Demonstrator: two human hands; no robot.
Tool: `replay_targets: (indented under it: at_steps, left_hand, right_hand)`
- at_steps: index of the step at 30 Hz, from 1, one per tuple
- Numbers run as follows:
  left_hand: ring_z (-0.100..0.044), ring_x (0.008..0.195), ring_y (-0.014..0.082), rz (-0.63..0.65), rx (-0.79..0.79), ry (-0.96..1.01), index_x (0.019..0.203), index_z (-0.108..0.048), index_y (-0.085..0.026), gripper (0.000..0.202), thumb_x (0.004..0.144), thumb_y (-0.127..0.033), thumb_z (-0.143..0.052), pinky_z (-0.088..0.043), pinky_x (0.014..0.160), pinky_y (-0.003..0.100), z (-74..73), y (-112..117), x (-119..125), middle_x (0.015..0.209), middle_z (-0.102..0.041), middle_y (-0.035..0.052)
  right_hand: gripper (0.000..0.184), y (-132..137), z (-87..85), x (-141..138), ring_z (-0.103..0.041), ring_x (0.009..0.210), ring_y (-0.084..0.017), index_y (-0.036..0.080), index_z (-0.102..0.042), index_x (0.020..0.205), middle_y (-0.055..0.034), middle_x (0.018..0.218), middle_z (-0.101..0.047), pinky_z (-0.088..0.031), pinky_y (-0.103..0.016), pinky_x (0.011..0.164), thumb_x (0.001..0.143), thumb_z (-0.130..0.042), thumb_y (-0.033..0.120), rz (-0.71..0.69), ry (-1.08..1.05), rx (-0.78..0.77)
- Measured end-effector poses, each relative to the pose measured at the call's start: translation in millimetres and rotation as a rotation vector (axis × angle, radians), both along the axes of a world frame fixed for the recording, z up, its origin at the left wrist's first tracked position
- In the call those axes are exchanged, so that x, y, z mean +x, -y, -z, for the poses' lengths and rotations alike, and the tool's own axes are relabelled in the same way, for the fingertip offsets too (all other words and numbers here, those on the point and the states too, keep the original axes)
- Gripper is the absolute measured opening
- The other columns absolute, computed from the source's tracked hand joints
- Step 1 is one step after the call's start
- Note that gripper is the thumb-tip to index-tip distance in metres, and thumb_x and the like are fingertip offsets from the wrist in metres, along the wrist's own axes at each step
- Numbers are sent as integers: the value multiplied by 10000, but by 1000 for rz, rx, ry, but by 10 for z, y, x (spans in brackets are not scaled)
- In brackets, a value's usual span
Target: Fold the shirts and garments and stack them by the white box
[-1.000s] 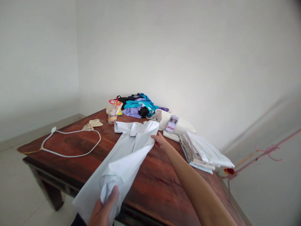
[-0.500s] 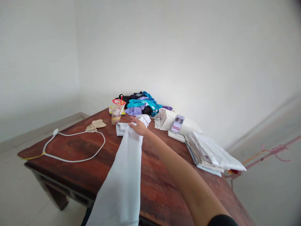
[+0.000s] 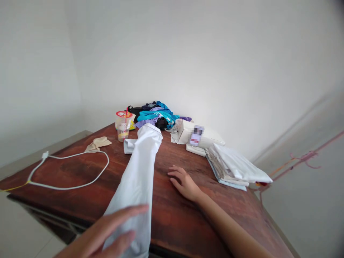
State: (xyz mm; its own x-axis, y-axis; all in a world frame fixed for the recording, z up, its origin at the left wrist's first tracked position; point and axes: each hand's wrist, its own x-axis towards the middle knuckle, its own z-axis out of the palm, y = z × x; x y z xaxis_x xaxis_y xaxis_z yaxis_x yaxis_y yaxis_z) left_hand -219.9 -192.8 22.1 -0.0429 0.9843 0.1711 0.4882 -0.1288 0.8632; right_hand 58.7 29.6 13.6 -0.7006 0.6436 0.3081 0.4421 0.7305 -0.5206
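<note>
White shirt (image 3: 137, 175), folded into a long strip, runs from the counter's (image 3: 174, 215) near edge toward its far corner. Left hand (image 3: 113, 233), fingers spread in an unclosed grip, lies flat on the shirt's near end. Right hand (image 3: 184, 182), fingers likewise apart, rests palm-down on bare wood just beside the strip. Far corner: clothes heap (image 3: 157, 116), plastic cup (image 3: 123, 125). Left side: white cable (image 3: 70, 186). Right edge: what appears to be folded linen (image 3: 236, 166).

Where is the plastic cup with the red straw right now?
In the head view the plastic cup stands at the table's far left, just left of the white shirt's far end, in front of the clothes pile.
</note>
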Motion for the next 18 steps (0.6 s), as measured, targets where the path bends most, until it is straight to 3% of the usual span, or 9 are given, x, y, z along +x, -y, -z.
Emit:
replay_targets:
  at_steps: [1,3,5,7,12,18]
  left_hand:
    - [-547,1350,290,-14,-55,-89,1391,-558,-521,485,908,-556,-529,-539,1010,427,-90,-242,-10,1491,-546,-99]
    - [-316,1500,348,-26,-168,-336,1544,-418,-371,682,911,-617,-477,-320,1183,550,-202,-801,3,1627,-354,19]
    - [-125,1545,392,-92,-281,-584,1612,-267,-295,744,948,-612,-380,-189,1169,689,-190,-1346,57,1685,-166,84]
    - [-70,1535,449,-102,-339,-765,1628,-195,-287,771,959,-638,-351,-155,1138,739,-78,-1773,124,1695,-103,107]
    - [-107,1514,504,-72,-215,-1022,1634,-163,-267,769,980,-641,-314,-188,1151,676,183,-2368,179,1697,-113,133]
    - [-145,1510,492,-34,-187,-1055,1633,-171,-274,761,982,-656,-266,-194,1150,661,164,-2945,190,1696,-146,123]
  right_hand:
    - [289,56,18,123,-457,1406,-274,241,-698,1219,-114,1384,-605,-368,-515,1179,991,-525,283,13,-4,-6]
    - [284,140,48,320,-454,1408,-280,245,-703,1209,-117,1388,-596,-376,-516,1175,991,-524,281,41,-21,-16]
    - [275,188,65,439,-460,1404,-279,239,-707,1196,-121,1385,-593,-383,-502,1172,987,-534,276,68,-55,-33]
    - [262,207,70,486,-491,1377,-268,228,-710,1184,-122,1366,-606,-395,-473,1165,978,-553,270,89,-106,-68]
    - [281,216,60,476,-505,1359,-255,218,-705,1208,-119,1357,-614,-394,-423,1167,949,-598,248,76,-131,-112]
    - [308,235,55,494,-491,1363,-272,231,-701,1235,-105,1365,-610,-372,-424,1174,943,-607,261,27,-51,-66]
